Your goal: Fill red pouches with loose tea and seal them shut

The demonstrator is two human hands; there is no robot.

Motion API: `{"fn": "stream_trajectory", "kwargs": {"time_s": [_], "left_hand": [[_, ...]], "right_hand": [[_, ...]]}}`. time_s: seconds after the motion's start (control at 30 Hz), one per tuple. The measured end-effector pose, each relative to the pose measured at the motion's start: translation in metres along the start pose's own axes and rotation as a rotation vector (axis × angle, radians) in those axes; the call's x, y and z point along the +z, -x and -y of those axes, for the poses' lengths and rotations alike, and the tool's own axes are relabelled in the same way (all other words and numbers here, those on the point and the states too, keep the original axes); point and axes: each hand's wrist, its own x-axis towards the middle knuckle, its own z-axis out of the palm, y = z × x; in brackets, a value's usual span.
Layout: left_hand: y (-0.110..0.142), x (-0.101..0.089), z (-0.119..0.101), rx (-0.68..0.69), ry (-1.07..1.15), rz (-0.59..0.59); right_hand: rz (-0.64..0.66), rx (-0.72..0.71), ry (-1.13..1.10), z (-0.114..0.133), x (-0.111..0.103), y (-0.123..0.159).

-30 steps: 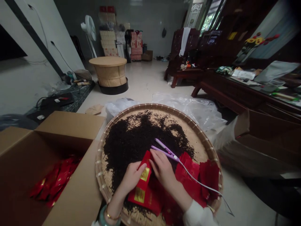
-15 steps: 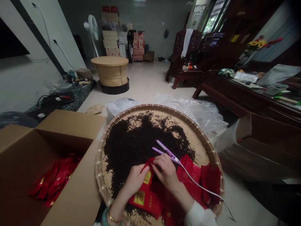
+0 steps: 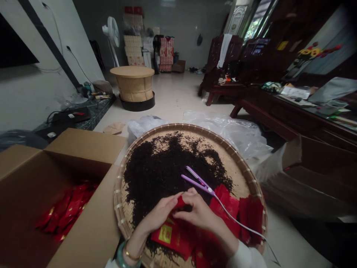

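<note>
A small red packet (image 3: 180, 202) is held between my two hands over a round woven bamboo tray (image 3: 119, 208). My left hand (image 3: 159, 214) is closed on its left side. From the right, my right hand (image 3: 198, 210) pinches it, with thumb and fingers curled; much of the packet is hidden behind the hands. Dark dried tea leaves (image 3: 164, 167) cover much of the tray. Just beyond my right hand lies a purple mini hair straightener (image 3: 200, 182), its jaws apart and its white cord running right. Red packets with a gold label (image 3: 174, 238) lie below my hands.
More red packets (image 3: 227, 203) lie at the tray's right. An open cardboard box (image 3: 86, 145) on the left contains shiny red packets (image 3: 71, 208). Clear plastic sheeting (image 3: 231, 130) is behind the tray. Another carton (image 3: 315, 160) stands right. A bamboo drum-shaped stand (image 3: 134, 87) is farther back.
My right hand has shifted its grip and turned, thumb now lower on the packet. My left hand's fingers have straightened along it. The packet's gold label is now mostly covered.
</note>
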Motion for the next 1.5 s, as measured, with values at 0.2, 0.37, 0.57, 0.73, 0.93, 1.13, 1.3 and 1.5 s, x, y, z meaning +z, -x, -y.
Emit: {"fn": "stream_trajectory", "kwargs": {"time_s": [0.2, 0.37, 0.57, 0.73, 0.93, 1.13, 1.3, 1.5], "left_hand": [[0.001, -0.005, 0.000, 0.005, -0.190, 0.007], [0.008, -0.010, -0.010, 0.050, -0.545, 0.039], [0.009, -0.008, -0.024, 0.204, -0.710, 0.091], [0.002, -0.017, -0.026, 0.166, -0.644, 0.183], [-0.007, -0.027, -0.027, 0.066, -0.534, 0.117], [-0.021, -0.028, -0.014, 0.031, -0.144, 0.185], [-0.023, -0.030, -0.007, -0.155, 0.188, 0.134], [-0.021, -0.038, -0.011, -0.096, 0.380, -0.057]], "right_hand": [[0.100, -0.036, 0.015, 0.001, -0.007, 0.001], [0.162, -0.045, -0.031, -0.003, -0.006, 0.006], [0.302, -0.051, -0.164, -0.002, 0.003, 0.003], [0.352, 0.007, -0.153, -0.009, 0.004, 0.001], [0.271, -0.070, -0.076, -0.012, -0.012, -0.005], [0.250, -0.141, -0.123, -0.008, -0.025, -0.028], [0.311, -0.085, -0.155, -0.010, -0.031, -0.048], [0.117, 0.142, -0.500, -0.014, -0.050, -0.082]]}}
